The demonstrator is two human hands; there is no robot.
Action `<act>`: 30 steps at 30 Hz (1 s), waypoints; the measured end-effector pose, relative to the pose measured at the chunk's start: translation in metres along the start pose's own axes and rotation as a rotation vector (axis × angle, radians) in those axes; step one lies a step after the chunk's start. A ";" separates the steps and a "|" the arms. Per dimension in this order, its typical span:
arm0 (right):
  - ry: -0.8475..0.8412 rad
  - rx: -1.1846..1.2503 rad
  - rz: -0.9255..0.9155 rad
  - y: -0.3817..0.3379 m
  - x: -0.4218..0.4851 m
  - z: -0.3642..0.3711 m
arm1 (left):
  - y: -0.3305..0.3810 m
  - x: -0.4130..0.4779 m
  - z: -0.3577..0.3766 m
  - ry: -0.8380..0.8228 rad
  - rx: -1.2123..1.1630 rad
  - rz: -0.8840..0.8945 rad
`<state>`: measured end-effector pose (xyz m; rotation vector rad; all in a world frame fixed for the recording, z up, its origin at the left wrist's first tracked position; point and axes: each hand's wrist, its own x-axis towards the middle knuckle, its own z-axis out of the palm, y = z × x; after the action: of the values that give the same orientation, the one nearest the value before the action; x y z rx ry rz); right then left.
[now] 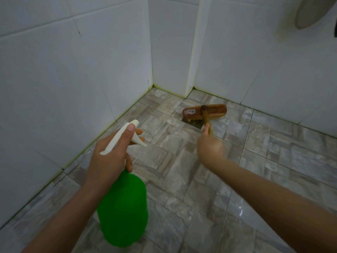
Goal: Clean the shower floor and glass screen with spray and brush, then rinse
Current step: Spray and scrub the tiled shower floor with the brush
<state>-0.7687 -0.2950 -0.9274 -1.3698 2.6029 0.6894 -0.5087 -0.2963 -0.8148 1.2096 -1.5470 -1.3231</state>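
The left grip (pixel 109 156) wraps the neck of the spray bottle (pixel 124 207), fingers at the trigger, ready to wet the floor (pixel 255 161) ahead. The right grip (pixel 209 145) clasps the handle of the brush (pixel 204 111), bristles down just beyond it.

right hand (pixel 209 148) motion-blurred, finger outlines smeared. It grips the brush handle (pixel 207 119); most of the handle is hidden in the fist. brush head (pixel 205 111) covers its own bristles, only a yellowish fringe shows at the near edge. floor drain (pixel 197 125) mostly under the brush, shape can't tell. label (pixel 190 111) on the brush head unreadable. left hand (pixel 109 154) wraps the spray bottle (pixel 124 207), so the neck is hidden; trigger fingers partly behind the white spray head (pixel 118 137). round wall fixture (pixel 310 13) far right, cut by the frame edge, blurred, can't identify. dark sliver (pixel 335 30) at the right edge: unknown. left forearm (pixel 69 216) and right forearm (pixel 273 198) run off the bottom edge.
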 end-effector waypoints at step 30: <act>-0.229 0.524 0.030 0.018 0.062 -0.040 | -0.002 0.002 -0.003 0.000 -0.022 -0.038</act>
<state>-0.8155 -0.3503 -0.9049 -1.0256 2.3830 0.1302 -0.5064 -0.2990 -0.8159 1.2308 -1.5119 -1.3613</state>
